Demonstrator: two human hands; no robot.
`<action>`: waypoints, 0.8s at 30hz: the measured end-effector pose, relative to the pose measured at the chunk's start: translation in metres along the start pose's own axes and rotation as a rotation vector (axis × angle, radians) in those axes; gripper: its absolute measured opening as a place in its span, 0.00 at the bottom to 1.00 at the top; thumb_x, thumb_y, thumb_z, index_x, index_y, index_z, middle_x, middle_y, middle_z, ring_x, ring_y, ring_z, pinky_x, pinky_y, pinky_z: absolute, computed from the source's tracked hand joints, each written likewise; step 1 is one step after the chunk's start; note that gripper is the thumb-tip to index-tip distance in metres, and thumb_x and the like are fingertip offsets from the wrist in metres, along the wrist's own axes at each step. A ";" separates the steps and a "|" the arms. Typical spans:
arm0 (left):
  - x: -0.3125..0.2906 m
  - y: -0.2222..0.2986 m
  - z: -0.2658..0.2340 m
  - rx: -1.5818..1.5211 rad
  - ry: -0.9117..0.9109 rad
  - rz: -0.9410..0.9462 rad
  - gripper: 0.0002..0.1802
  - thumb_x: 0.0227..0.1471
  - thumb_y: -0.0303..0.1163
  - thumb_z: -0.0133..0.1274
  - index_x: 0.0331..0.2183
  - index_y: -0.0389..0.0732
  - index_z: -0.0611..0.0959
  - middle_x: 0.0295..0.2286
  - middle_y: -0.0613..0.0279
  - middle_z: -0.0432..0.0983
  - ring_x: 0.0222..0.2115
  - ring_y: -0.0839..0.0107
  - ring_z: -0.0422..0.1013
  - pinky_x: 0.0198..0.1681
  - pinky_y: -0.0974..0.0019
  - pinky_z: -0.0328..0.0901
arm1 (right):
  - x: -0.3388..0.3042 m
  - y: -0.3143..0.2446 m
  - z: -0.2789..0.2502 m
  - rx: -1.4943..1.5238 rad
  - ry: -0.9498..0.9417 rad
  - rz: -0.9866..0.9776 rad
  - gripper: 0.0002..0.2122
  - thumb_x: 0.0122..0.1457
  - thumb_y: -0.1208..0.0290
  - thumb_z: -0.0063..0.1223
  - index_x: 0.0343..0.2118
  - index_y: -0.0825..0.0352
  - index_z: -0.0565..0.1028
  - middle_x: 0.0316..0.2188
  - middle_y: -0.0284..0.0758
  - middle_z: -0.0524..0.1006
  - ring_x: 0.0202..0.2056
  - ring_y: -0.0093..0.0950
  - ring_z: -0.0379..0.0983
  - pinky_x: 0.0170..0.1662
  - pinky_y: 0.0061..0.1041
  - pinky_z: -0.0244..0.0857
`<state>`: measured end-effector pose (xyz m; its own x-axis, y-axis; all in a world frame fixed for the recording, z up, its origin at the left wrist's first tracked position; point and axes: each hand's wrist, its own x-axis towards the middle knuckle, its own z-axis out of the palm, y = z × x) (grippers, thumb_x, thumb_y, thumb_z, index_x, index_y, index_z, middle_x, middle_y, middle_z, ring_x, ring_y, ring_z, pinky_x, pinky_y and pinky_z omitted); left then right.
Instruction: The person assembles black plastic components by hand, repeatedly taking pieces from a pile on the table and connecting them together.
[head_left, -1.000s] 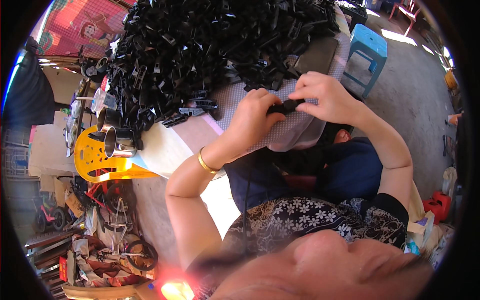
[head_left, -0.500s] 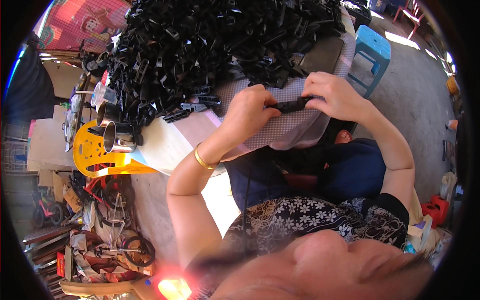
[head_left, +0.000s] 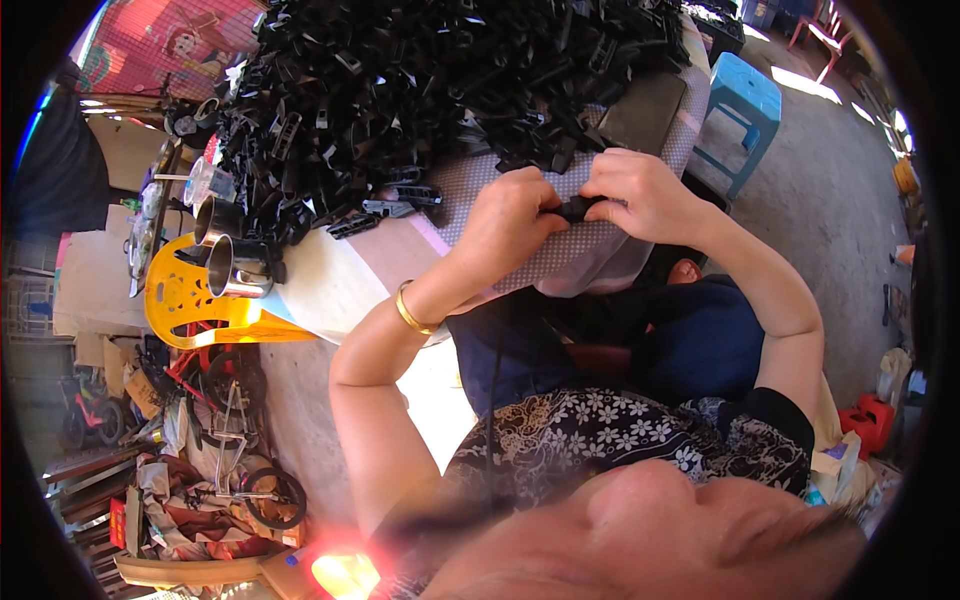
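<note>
Between my hands is a small black plastic part (head_left: 576, 208), held over the near edge of the table. My left hand (head_left: 508, 222) pinches its left end with thumb and curled fingers. At its other end, my right hand (head_left: 640, 195) grips it the same way. Fingers cover much of the part, so its full shape is hidden. A large heap of similar black plastic parts (head_left: 420, 90) spreads over the table just beyond my hands. Several loose ones (head_left: 385, 207) lie at the heap's near left edge.
The table has a patterned cloth (head_left: 385, 260). A dark flat panel (head_left: 643, 112) lies right of the heap. Metal cups (head_left: 232, 268) stand at the left by a yellow chair (head_left: 180, 300). A blue stool (head_left: 745, 100) is at the right; a small bicycle (head_left: 270, 497) is lower left.
My hands have come closer together, the right one moving left along the black plastic part. Less of the part shows between them now.
</note>
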<state>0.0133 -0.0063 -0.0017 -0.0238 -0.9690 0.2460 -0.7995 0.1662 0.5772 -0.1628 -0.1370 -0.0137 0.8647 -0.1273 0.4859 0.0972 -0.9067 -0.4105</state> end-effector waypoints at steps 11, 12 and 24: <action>-0.075 -0.065 -0.067 0.618 0.231 -0.032 0.48 0.32 0.48 0.67 0.55 0.43 0.67 0.54 0.46 0.58 0.58 0.44 0.49 0.59 0.46 0.49 | -0.008 -0.014 -0.051 0.323 -0.579 0.287 0.10 0.46 0.70 0.61 0.30 0.70 0.78 0.23 0.37 0.74 0.29 0.35 0.72 0.34 0.29 0.65; -0.085 -0.073 -0.069 0.628 0.209 -0.116 0.49 0.35 0.49 0.66 0.57 0.42 0.64 0.56 0.44 0.55 0.59 0.43 0.47 0.60 0.45 0.47 | -0.006 -0.012 -0.041 0.220 -0.416 0.238 0.11 0.47 0.71 0.59 0.33 0.69 0.78 0.26 0.36 0.75 0.31 0.34 0.71 0.35 0.28 0.66; -0.042 -0.044 -0.007 0.432 0.140 -0.119 0.37 0.47 0.39 0.53 0.57 0.37 0.62 0.54 0.26 0.49 0.58 0.33 0.43 0.60 0.44 0.46 | 0.022 0.014 0.018 -0.368 0.037 -0.076 0.18 0.46 0.72 0.59 0.42 0.68 0.74 0.39 0.35 0.73 0.38 0.33 0.69 0.41 0.29 0.67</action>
<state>0.0542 0.0285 -0.0319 0.1408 -0.9377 0.3176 -0.9692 -0.0650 0.2377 -0.1335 -0.1448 -0.0229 0.8426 -0.0620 0.5349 -0.0288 -0.9971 -0.0703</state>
